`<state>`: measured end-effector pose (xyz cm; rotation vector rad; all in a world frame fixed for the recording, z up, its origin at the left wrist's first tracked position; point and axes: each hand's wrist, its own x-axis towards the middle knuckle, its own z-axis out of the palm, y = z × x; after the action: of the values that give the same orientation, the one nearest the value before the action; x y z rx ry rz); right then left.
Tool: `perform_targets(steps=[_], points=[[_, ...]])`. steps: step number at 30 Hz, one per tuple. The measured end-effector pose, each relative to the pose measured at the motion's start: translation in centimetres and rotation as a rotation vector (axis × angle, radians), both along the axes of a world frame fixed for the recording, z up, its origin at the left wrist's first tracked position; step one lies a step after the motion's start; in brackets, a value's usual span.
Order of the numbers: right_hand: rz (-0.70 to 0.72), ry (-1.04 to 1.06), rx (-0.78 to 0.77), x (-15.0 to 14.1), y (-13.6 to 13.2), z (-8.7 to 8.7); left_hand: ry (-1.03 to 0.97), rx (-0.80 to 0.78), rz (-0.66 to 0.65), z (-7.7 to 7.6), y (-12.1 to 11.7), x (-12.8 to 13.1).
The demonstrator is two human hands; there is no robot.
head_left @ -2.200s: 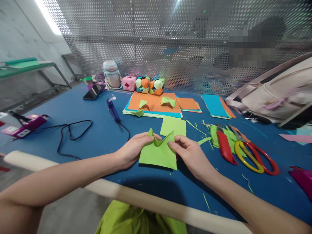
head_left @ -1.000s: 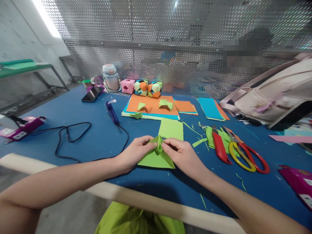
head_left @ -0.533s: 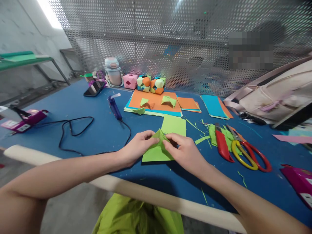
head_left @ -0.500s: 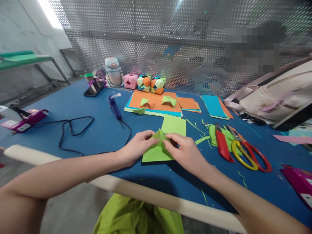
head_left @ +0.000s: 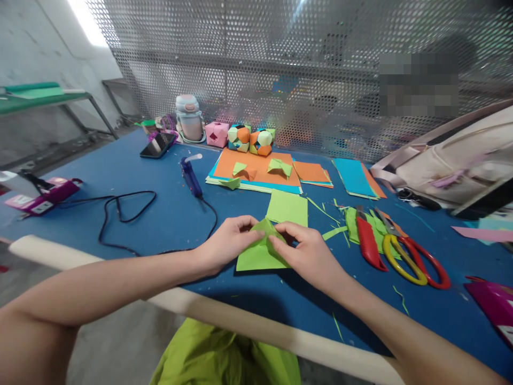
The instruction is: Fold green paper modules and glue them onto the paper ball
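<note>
Between my hands is a green sheet of paper [head_left: 260,255], partly folded, with a raised peak at its far edge. My left hand [head_left: 236,238] pinches it from the left, thumb on top and fingers behind. From the right, my right hand [head_left: 302,246] grips it the same way, its thumb near the fold. Just beyond lies a flat lighter-green paper square [head_left: 288,207]. Folded green and orange pieces [head_left: 279,168] rest on a stack of orange, blue and green sheets [head_left: 224,164] farther back.
Right of my hands lie a red utility knife [head_left: 369,241], red-and-yellow scissors [head_left: 404,259] and green scraps. A blue glue gun [head_left: 191,176] with a black cord stands left. Folded paper cubes [head_left: 262,142] and a bottle [head_left: 189,120] line the back. A cream bag [head_left: 449,160] sits at right.
The view has shifted slightly, so everything sits a little farther right. Both hands keep their hold on the green paper, and its raised peak looks slightly lower.
</note>
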<state>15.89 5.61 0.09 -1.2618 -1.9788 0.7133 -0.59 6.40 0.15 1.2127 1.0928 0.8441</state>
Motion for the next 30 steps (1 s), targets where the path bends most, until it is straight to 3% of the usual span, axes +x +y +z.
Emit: perform_targets(steps=[15,20,30], points=[[0.011,0.033,-0.065,0.12,-0.25,0.52,-0.006,-0.013,-0.028,-0.18,0.15,-0.19],[0.044,0.017,-0.078,0.18,-0.34,0.52,0.059,0.049,-0.047,-0.23,0.20,-0.34],[0.101,0.030,0.036,0.62,-0.62,0.08,0.121,0.089,-0.135,0.29,0.23,-0.99]])
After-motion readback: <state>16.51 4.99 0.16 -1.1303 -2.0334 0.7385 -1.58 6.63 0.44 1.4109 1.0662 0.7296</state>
